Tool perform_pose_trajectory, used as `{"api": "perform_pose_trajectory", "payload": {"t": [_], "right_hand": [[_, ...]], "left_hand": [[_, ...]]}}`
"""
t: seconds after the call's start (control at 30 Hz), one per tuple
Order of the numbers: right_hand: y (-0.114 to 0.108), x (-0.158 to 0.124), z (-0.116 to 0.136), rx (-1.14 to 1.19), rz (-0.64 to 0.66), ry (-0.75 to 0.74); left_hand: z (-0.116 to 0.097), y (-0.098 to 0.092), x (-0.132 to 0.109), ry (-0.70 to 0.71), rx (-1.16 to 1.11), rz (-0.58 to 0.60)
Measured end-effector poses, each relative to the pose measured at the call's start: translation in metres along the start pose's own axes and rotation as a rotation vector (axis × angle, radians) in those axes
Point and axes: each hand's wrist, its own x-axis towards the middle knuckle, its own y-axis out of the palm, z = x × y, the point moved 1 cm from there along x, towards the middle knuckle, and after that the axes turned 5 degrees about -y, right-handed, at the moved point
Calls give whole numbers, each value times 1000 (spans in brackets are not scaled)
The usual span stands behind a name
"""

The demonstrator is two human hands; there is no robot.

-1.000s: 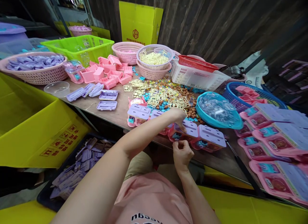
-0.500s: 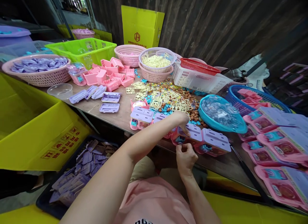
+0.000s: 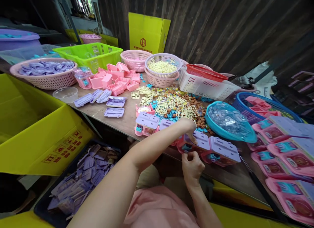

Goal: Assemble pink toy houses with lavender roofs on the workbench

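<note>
A row of pink toy cases with purple lids lies along the table's front edge. My left hand [image 3: 188,127] reaches over one case [image 3: 201,140], its fingers bent down onto the lid; part of the hand is turned away. Just below that case's front edge, my right hand [image 3: 193,165] is closed in a pinch; whatever lies between its fingertips is too small to make out. Another case [image 3: 225,149] stands to the right, and one more [image 3: 146,121] at the left end of the row.
Cream frames [image 3: 187,112] and brown and blue pieces are spread behind the row. A turquoise basin [image 3: 249,136] holds clear parts. Finished-looking cases [image 3: 294,188] are stacked at right. A yellow carton [image 3: 61,146] and a dark crate of purple parts [image 3: 46,202] are at left.
The whole view has shifted slightly, so the table and cases appear a little lower and further right. Both hands keep nearly the same pose at the same case.
</note>
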Motion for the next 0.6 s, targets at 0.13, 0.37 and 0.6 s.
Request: {"api": "perform_pose_trajectory", "payload": {"t": [0.13,0.37,0.6], "right_hand": [[0,0,0,13,-4,41],[-6,4,-3,79,30,114],[-4,2,-3,19,22,71]], "left_hand": [[1,1,3,9,11,3],[1,2,6,1,2,2],[1,0,0,2,-7,2]]}}
